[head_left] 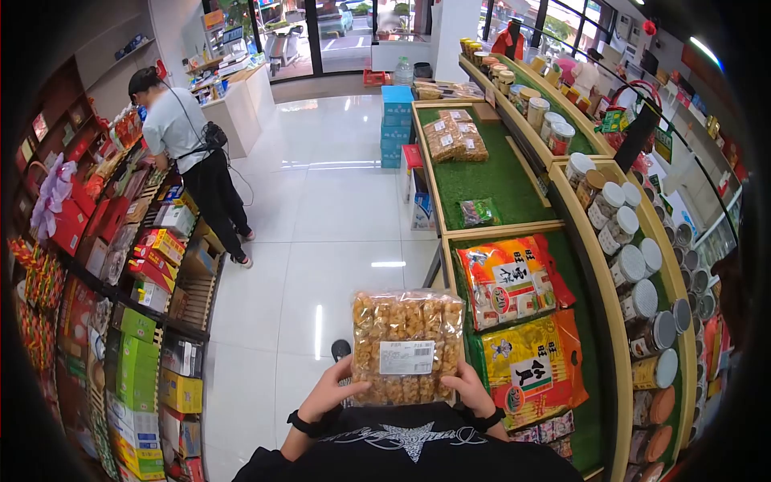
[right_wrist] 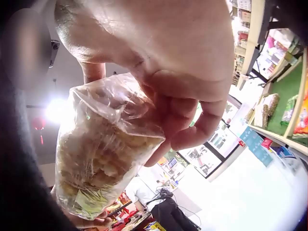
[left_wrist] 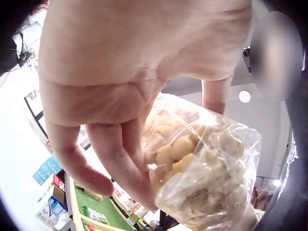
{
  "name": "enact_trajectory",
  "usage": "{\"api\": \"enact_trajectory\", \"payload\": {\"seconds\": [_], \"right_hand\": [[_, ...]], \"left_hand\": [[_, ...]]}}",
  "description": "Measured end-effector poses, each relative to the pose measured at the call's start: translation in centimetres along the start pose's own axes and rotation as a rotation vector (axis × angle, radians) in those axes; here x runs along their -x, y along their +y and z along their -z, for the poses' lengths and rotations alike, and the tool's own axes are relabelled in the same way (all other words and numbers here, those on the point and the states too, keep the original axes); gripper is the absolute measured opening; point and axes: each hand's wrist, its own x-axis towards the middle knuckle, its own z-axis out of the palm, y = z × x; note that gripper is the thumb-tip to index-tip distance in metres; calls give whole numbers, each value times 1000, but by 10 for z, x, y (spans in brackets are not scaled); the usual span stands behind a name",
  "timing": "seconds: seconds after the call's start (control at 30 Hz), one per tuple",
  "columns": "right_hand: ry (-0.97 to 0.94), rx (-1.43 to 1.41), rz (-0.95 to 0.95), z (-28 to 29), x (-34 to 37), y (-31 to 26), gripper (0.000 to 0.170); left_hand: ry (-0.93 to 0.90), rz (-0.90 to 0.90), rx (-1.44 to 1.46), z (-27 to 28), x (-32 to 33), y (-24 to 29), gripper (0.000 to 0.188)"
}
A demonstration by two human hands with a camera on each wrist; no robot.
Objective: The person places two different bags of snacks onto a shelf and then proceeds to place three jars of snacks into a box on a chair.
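Note:
A clear plastic bag of golden-brown puffed snack pieces (head_left: 408, 325) is held up in front of the body, its white printed label facing the wearer. My left hand (head_left: 325, 391) grips its left edge, thumb on the front face. On the opposite edge, my right hand (head_left: 470, 388) grips it the same way. In the left wrist view, fingers of the left hand (left_wrist: 115, 96) curl behind the bag (left_wrist: 192, 159). From the right wrist, the right hand (right_wrist: 159, 62) shows its thumb and fingers on either side of the crinkled bag (right_wrist: 106, 149).
To the right, a green-lined display shelf (head_left: 514, 189) bears an orange snack bag (head_left: 510, 281), a yellow snack bag (head_left: 534, 369) and stacked snack packs (head_left: 455, 136). Lidded jars (head_left: 630, 265) line its far side. A person (head_left: 189, 136) stands at the left shelves. Blue boxes (head_left: 396, 120) stand ahead.

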Motion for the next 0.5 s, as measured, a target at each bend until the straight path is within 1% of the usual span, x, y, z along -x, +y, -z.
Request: {"api": "enact_trajectory", "payload": {"seconds": [0.17, 0.23, 0.27, 0.3, 0.33, 0.37, 0.4, 0.43, 0.5], "right_hand": [[60, 50, -117, -10, -51, -21, 48], [81, 208, -56, -13, -80, -26, 47], [100, 206, 119, -18, -98, -22, 46], [101, 207, 122, -24, -114, -21, 46], [139, 149, 123, -30, -129, -21, 46], [175, 91, 127, -35, -145, -23, 46], [184, 122, 144, -43, -160, -29, 48], [178, 121, 152, -49, -175, -31, 48], [156, 83, 212, -63, -203, -31, 49]], "left_hand": [[-36, -47, -62, 43, -49, 20, 53], [-58, -58, -89, 67, -70, 31, 52], [-71, -19, -106, 79, -80, 37, 51], [-82, 15, -123, 91, -91, 44, 51], [-81, -32, -165, 103, -100, 50, 52], [-78, -40, -166, 115, -109, 55, 52], [-68, -77, -183, 127, -116, 61, 52], [-58, -111, -202, 140, -123, 66, 53], [-47, -111, -213, 164, -135, 73, 54]]}}
